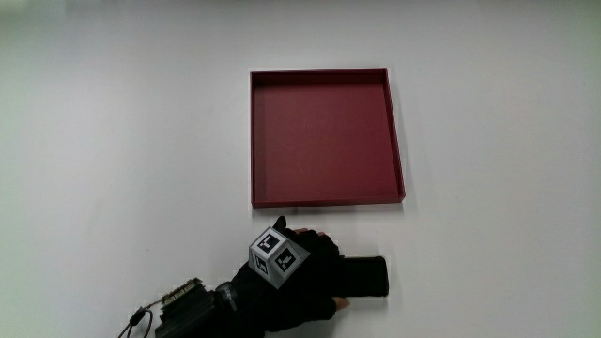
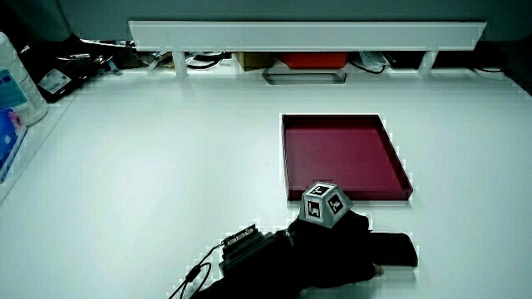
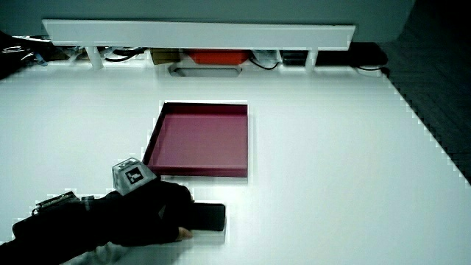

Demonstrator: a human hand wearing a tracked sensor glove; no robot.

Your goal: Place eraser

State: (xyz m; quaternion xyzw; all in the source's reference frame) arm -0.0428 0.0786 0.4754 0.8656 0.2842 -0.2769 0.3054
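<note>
A black eraser (image 1: 368,279) lies on the white table, nearer to the person than the dark red tray (image 1: 324,201). The hand (image 1: 315,272) covers one end of it, fingers curled around the block and thumb tucked against its near side. The patterned cube (image 1: 275,255) sits on the back of the glove. Both side views show the same: the eraser (image 2: 395,249) (image 3: 211,217) sticks out from the hand (image 2: 332,245) (image 3: 147,213) just short of the tray (image 2: 349,196) (image 3: 197,174). Nothing lies in the tray.
A low white partition (image 2: 307,35) with cables and small items under it runs along the table's edge farthest from the person. A white bottle (image 2: 17,83) stands at the table's edge. A small device with a cable (image 1: 178,299) sits on the forearm.
</note>
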